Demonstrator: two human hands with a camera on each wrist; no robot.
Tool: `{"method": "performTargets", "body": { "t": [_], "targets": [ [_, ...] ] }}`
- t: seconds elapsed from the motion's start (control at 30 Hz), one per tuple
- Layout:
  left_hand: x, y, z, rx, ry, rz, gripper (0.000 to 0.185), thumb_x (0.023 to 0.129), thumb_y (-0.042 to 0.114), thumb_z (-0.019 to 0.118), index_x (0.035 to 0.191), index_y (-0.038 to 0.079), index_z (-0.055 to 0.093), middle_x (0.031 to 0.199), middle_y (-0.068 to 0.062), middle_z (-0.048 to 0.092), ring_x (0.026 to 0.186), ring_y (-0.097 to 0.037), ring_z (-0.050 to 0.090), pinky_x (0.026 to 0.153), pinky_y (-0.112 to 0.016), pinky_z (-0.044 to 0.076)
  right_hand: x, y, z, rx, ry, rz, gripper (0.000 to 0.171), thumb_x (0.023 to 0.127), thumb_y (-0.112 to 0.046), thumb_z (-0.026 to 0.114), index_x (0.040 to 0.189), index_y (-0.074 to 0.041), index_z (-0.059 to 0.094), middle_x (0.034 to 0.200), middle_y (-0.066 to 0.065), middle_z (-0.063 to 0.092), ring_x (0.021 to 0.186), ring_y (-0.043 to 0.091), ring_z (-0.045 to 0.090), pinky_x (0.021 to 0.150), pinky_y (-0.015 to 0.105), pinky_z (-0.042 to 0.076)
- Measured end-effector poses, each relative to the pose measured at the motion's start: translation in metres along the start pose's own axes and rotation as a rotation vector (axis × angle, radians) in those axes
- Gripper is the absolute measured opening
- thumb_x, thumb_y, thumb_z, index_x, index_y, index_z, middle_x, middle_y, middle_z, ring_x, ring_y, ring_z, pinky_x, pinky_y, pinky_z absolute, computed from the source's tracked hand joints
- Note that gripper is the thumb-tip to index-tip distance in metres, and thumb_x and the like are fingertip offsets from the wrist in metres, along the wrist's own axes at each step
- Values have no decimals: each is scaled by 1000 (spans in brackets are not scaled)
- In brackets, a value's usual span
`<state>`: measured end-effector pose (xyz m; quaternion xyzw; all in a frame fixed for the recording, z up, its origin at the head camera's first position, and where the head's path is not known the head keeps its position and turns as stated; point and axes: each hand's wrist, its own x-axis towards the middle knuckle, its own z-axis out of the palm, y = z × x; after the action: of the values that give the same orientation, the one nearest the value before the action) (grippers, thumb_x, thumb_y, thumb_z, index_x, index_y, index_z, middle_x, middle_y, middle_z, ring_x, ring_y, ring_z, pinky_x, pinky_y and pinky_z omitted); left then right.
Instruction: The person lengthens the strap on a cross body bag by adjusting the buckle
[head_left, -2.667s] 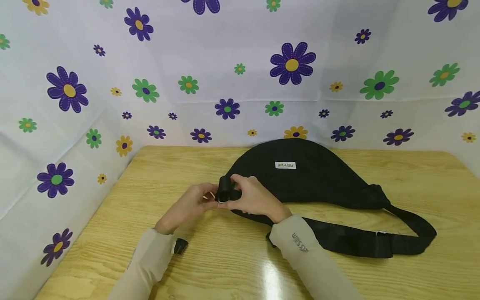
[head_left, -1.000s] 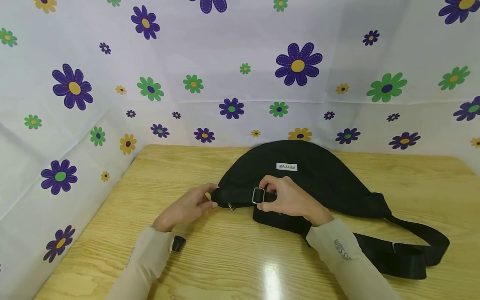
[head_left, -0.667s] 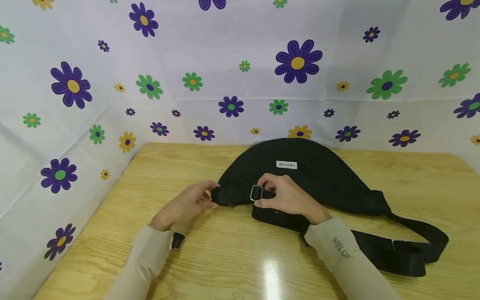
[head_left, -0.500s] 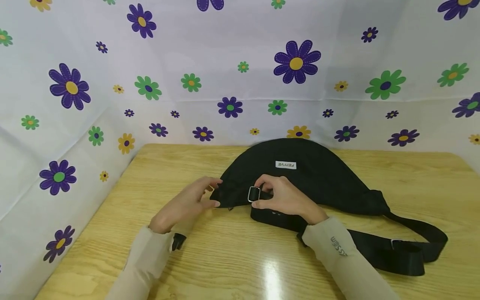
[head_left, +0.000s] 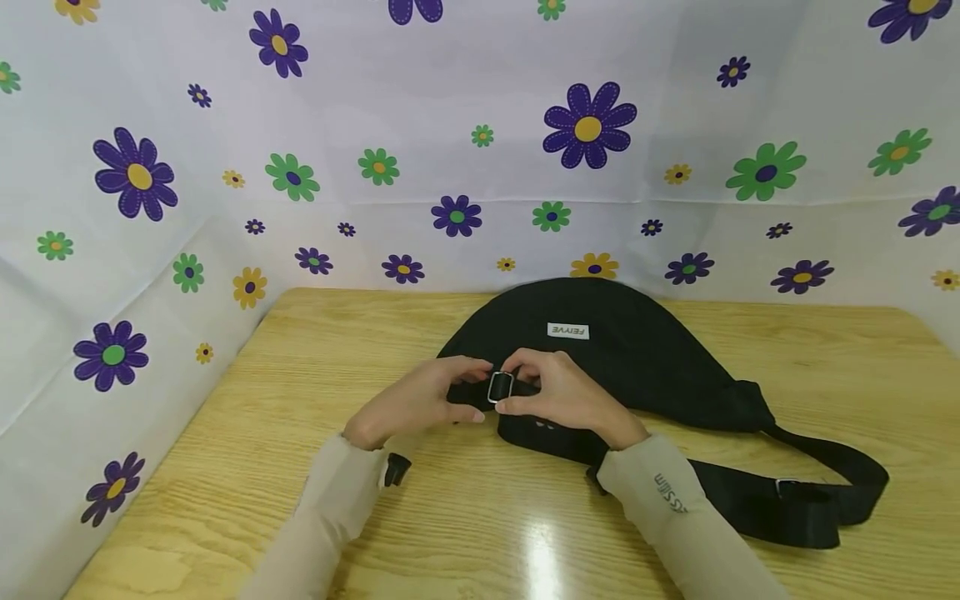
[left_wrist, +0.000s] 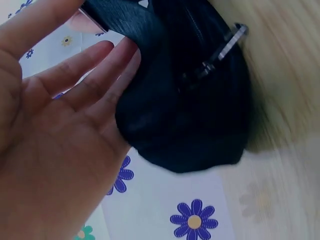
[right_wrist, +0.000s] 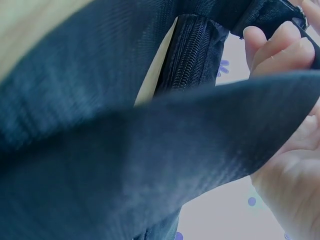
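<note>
A black waist bag (head_left: 600,358) with a small white label lies on the table. In the head view, my right hand (head_left: 573,400) pinches a metal slide buckle (head_left: 500,387) and the black strap threaded through it, near the bag's left end. My left hand (head_left: 423,400) reaches around the strap just left of the buckle, thumb and fingers spread apart. Its fingers (left_wrist: 95,75) look fairly straight behind the strap (left_wrist: 145,65) in the left wrist view. A zip pull (left_wrist: 225,50) hangs at the bag's end. Loose strap (right_wrist: 165,150) hides part of the right hand.
The wooden table (head_left: 450,517) runs up to a flowered cloth (head_left: 420,125) at the back and left. The long strap (head_left: 810,500) curves across the right side, with a second metal buckle on it.
The right hand has brought the buckle rightward from the bag's left tip, then slightly back left. Most recently, the left hand left the bag's end and moved right, close to the buckle.
</note>
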<state>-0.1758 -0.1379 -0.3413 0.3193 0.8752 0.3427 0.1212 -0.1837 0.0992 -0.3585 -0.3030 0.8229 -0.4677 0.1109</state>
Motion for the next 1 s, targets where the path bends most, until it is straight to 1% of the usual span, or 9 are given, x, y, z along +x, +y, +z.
{"method": "performTargets", "body": {
  "t": [0.13,0.27,0.33,0.43,0.53,0.63,0.77,0.83,1.0],
  "targets": [
    [7,3,4,-17,-4,-11,58,90,10,78,140,-7,54,132,-18,63,120,-30,61,102,-40,49,-1,1,0,12,-2,-4,34,90,-11,77,118,3,63,81,1,68,49,14,58,47,30,50],
    [11,3,8,-47,1,-22,51,91,9,77,136,-8,58,130,-19,64,120,-30,62,100,-38,50,-2,2,0,32,-7,3,34,90,-10,77,118,2,63,79,2,66,50,15,58,47,29,49],
    [12,2,10,-66,8,-20,48,92,8,76,133,-8,60,129,-18,65,119,-29,63,99,-38,51,-2,4,-1,63,-23,15,36,91,-10,76,121,4,61,78,2,65,51,16,58,48,30,49],
    [13,-1,11,-72,22,-6,44,91,7,76,131,-8,62,126,-18,66,117,-29,64,98,-37,51,-3,7,-4,177,-72,70,45,95,-10,71,132,7,52,81,5,65,53,17,59,50,31,51],
    [12,-2,11,-65,39,12,42,90,6,78,127,-8,64,121,-16,68,111,-28,66,95,-36,53,-4,13,-10,325,-127,133,49,100,-10,62,139,11,42,86,10,67,54,19,61,53,31,53],
    [12,-3,11,-55,52,31,40,88,5,79,124,-6,67,116,-13,69,104,-24,67,92,-34,54,-6,22,-16,464,-179,197,43,102,-8,54,137,13,43,93,14,69,57,19,64,54,30,55],
    [11,-4,10,-62,52,42,39,88,5,79,124,-5,67,115,-12,69,103,-23,67,91,-33,54,-12,33,-24,642,-272,259,34,104,-4,47,134,12,48,104,22,70,66,23,70,58,31,56],
    [11,-5,10,-73,49,39,40,88,5,79,124,-5,67,115,-12,69,104,-23,67,92,-34,54,-14,37,-28,707,-326,235,33,105,-3,46,135,11,50,109,25,68,70,25,72,60,32,58],
    [10,-8,8,-103,42,43,40,89,4,78,126,-5,65,114,-11,69,104,-22,66,92,-34,53,-17,47,-36,800,-455,99,35,103,2,44,137,13,49,118,22,68,75,23,73,66,31,59]
  ]
}}
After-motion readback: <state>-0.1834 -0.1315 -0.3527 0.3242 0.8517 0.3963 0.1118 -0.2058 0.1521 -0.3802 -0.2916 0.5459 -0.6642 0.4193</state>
